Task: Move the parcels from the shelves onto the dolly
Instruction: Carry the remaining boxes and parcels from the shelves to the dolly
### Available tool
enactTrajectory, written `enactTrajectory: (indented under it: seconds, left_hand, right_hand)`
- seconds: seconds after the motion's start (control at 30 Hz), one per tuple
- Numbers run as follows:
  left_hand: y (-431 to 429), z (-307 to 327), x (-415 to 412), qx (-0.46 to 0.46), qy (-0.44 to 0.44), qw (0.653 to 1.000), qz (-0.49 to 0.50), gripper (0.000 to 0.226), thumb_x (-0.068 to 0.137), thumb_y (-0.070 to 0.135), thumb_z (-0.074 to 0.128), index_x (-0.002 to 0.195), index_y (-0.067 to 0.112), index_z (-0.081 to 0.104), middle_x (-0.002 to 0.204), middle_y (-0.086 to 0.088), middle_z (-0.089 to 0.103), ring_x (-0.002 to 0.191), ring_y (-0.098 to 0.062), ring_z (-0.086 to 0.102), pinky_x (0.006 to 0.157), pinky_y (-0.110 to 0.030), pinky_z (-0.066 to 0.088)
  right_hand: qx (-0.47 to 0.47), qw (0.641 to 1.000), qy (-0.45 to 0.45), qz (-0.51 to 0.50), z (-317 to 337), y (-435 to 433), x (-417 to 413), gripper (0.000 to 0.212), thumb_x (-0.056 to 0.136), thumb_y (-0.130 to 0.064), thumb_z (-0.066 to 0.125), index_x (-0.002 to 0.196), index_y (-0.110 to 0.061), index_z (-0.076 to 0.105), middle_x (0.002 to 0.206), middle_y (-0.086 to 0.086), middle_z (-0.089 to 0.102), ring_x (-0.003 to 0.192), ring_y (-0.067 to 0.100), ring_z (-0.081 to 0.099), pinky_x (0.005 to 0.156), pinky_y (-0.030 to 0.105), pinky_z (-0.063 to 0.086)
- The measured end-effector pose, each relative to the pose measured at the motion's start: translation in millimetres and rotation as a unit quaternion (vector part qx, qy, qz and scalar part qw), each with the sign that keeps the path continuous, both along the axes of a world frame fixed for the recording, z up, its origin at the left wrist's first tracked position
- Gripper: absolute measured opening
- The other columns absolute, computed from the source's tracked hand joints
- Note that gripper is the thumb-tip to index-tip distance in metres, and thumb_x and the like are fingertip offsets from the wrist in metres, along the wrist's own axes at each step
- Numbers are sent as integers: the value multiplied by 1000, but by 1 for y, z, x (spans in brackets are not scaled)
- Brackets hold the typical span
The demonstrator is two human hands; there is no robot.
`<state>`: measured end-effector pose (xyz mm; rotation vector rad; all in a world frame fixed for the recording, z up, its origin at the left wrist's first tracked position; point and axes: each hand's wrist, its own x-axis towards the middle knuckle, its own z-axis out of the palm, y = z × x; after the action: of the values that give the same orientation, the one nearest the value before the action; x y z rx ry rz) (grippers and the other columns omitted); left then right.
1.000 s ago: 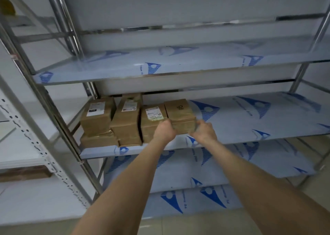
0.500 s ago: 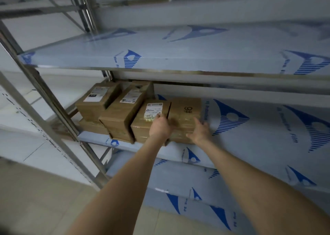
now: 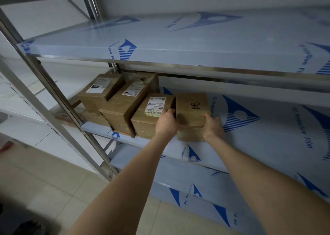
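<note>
Several brown cardboard parcels stand in a row on the middle shelf [image 3: 250, 149] of a steel rack. The rightmost parcel [image 3: 192, 108], marked "9#", is gripped on both sides: my left hand [image 3: 167, 123] curls over its left edge, in the gap beside a labelled parcel [image 3: 151, 113], and my right hand [image 3: 212, 127] holds its right front corner. Its near end looks slightly raised off the parcel beneath. Two more labelled parcels [image 3: 125, 102] [image 3: 100, 90] stand further left. No dolly is in view.
The shelf above [image 3: 196, 45] hangs low over the parcels and bears blue-printed protective film. A slanted steel upright [image 3: 59, 99] runs at the left. Lower shelves [image 3: 214, 190] sit below my arms. Beige floor tiles lie at the bottom left.
The camera has come closer and lower to the shelf. My hands moved from the parcel's front onto its two sides, and a gap has opened between it and the labelled parcel.
</note>
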<state>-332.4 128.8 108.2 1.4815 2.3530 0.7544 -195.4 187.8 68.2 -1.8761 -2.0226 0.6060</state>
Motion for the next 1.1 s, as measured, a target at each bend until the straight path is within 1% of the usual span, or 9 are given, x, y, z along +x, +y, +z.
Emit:
enactTrajectory:
  seconds: [0.17, 0.3, 0.43, 0.53, 0.6, 0.77, 0.87, 0.93, 1.1]
  left_hand:
    - [8, -6, 22, -84, -114, 990, -7, 26, 92, 15, 56, 115, 3, 55, 109, -11, 61, 97, -25, 60, 87, -33, 52]
    - [5, -8, 33, -92, -154, 984, -3, 11, 92, 15, 55, 93, 5, 59, 87, -6, 57, 80, -20, 56, 79, -30, 51]
    - [-6, -6, 43, -101, -168, 980, 24, 20, 91, 16, 54, 104, 1, 58, 88, -8, 55, 82, -23, 55, 84, -35, 52]
    - [-21, -7, 58, -125, -158, 979, 34, 24, 91, 22, 53, 106, 3, 55, 84, -7, 55, 77, -23, 54, 72, -35, 50]
    - [-32, -8, 68, -146, -158, 976, 34, 33, 91, 30, 52, 112, 4, 54, 92, -11, 61, 82, -27, 61, 74, -35, 54]
    - [-60, -11, 100, -154, -177, 970, 58, 34, 93, 29, 52, 116, 5, 56, 109, -13, 63, 100, -30, 63, 87, -41, 55]
    - [-75, -14, 121, -134, -218, 963, 83, 12, 92, 21, 52, 92, 9, 52, 90, -10, 56, 87, -28, 57, 78, -36, 53]
    - [-86, -15, 132, -120, -249, 956, 102, 13, 92, 16, 52, 80, 14, 46, 91, -11, 54, 85, -27, 54, 75, -36, 50]
    - [-118, -9, 145, -79, -298, 944, 118, 16, 92, 11, 51, 104, 13, 41, 105, -11, 52, 94, -26, 53, 81, -37, 48]
  right_hand:
    - [-15, 999, 30, -18, 7, 1, 17, 52, 95, 3, 40, 137, -26, 45, 132, 15, 48, 107, 34, 57, 83, 38, 49]
    - [-37, 995, 84, -49, 15, -4, 26, 37, 100, -17, 45, 136, -11, 41, 130, 17, 55, 112, 36, 57, 82, 38, 46]
    - [-74, 993, 74, -56, 22, -14, 45, 60, 98, -41, 50, 142, -3, 33, 139, 19, 50, 125, 37, 50, 96, 44, 44]
    - [-114, 992, 43, -34, 22, -24, 69, 72, 94, -55, 50, 144, -6, 34, 142, 16, 48, 126, 35, 49, 96, 42, 44]
    - [-139, 990, 36, -13, 22, -32, 84, 70, 92, -58, 51, 140, -7, 42, 138, 14, 51, 122, 33, 53, 92, 38, 47]
    - [-215, 971, 107, 17, 21, -52, 122, 61, 87, -57, 60, 127, -11, 55, 126, 12, 60, 108, 31, 60, 89, 41, 53]
    - [-265, 948, 176, 1, 21, -66, 135, 63, 88, -46, 66, 135, -9, 45, 132, 13, 55, 111, 34, 59, 77, 40, 55]
    - [-315, 915, 252, -16, 20, -75, 142, 65, 86, -35, 72, 137, -11, 40, 135, 12, 51, 113, 36, 58, 73, 42, 57]
    - [-350, 869, 350, -7, 19, -94, 151, 50, 82, -13, 76, 126, -7, 51, 124, 13, 58, 114, 33, 58, 82, 44, 58]
